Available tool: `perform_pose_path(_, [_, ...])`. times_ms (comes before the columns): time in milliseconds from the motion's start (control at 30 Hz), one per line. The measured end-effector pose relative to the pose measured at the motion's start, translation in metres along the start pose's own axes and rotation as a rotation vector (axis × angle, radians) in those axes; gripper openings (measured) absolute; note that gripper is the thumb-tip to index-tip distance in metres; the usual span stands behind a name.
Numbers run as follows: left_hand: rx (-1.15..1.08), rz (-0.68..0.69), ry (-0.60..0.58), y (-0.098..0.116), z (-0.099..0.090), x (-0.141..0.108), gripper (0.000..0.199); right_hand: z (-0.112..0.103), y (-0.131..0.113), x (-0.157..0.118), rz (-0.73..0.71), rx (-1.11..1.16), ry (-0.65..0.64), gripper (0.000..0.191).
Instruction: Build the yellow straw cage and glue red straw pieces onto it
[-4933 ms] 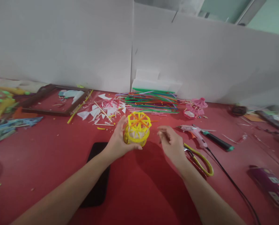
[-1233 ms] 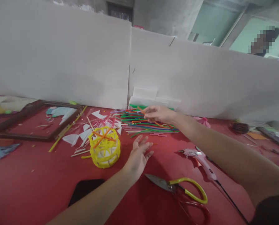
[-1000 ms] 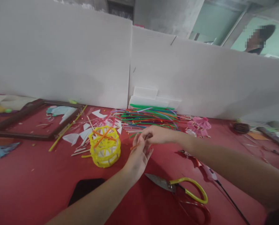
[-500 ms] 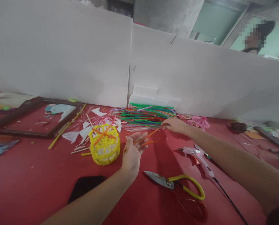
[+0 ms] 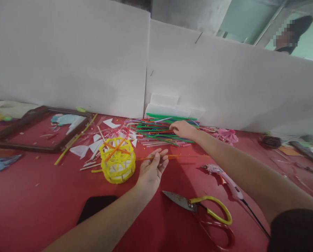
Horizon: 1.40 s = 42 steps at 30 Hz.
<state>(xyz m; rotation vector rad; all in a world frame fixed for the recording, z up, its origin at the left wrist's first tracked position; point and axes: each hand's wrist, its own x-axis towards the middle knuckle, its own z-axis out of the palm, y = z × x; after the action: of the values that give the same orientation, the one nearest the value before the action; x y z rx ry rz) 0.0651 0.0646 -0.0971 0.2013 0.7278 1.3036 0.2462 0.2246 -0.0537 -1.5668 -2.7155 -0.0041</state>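
Observation:
My left hand (image 5: 151, 171) holds thin orange pipe cleaners (image 5: 172, 157) between thumb and fingers, palm turned up, just right of a round yellow basket-like frame (image 5: 118, 166). Two crossed orange strips (image 5: 116, 149) lie on top of that frame. Over the pile of green, blue and orange pipe cleaners (image 5: 156, 131) is my right hand (image 5: 181, 128), fingers bent together at the pile; what they pinch, if anything, is too small to tell.
Scissors (image 5: 184, 203) with yellow and red handles lie in front, a pink glue gun (image 5: 228, 182) to the right. A dark phone-like object (image 5: 97, 208) is under my left forearm. Far left sits a brown frame (image 5: 22, 147). White boards (image 5: 224, 84) stand behind; a person is beyond.
My right hand has let go of the orange strip and moved left onto the pile. The orange pieces in my left hand now lie nearly level and close together.

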Motion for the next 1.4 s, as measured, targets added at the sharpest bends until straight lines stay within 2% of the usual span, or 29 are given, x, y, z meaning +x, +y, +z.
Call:
perform_pose_path(167, [-0.003, -0.018, 0.024, 0.0, 0.002, -0.002, 0.014, 0.0, -0.007, 0.014, -0.028, -0.013, -0.044, 0.029])
perform_pose_path(400, [0.023, -0.03, 0.025, 0.001, 0.004, -0.007, 0.008, 0.007, -0.008, 0.026, 0.01, -0.046, -0.081, 0.022])
perform_pose_path(567, [0.033, -0.028, 0.008, 0.001, 0.003, -0.007, 0.008, 0.012, -0.014, 0.033, 0.01, -0.086, -0.077, 0.023])
perform_pose_path(900, [-0.006, -0.087, -0.036, 0.004, 0.004, -0.007, 0.01, 0.016, -0.027, 0.025, -0.048, -0.163, -0.1, 0.027])
perform_pose_path(1200, [-0.035, -0.145, -0.093, 0.005, 0.002, -0.009, 0.011, 0.01, -0.021, 0.017, 0.009, -0.104, 0.051, 0.019])
perform_pose_path(1400, [-0.029, -0.162, -0.068, 0.004, 0.004, -0.009, 0.012, -0.006, -0.016, 0.017, 0.085, 0.025, 0.254, 0.019])
